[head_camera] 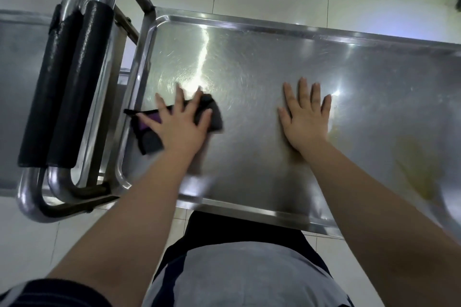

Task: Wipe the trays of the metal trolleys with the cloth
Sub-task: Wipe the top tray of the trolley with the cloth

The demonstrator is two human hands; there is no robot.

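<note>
Step in hand: wiping the trolley's top tray [249, 62]. Left hand [179, 122], fingers spread flat, presses the dark cloth [213, 116] beneath it. Right hand [305, 122] lies flat and unclenched alongside, bracing on bare metal. Next, probably: sweep the cloth past the right hand toward the yellowish patch [419, 172].

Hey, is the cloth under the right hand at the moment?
No, the dark cloth lies under the left hand, while the right hand rests flat on the bare metal tray.
</note>
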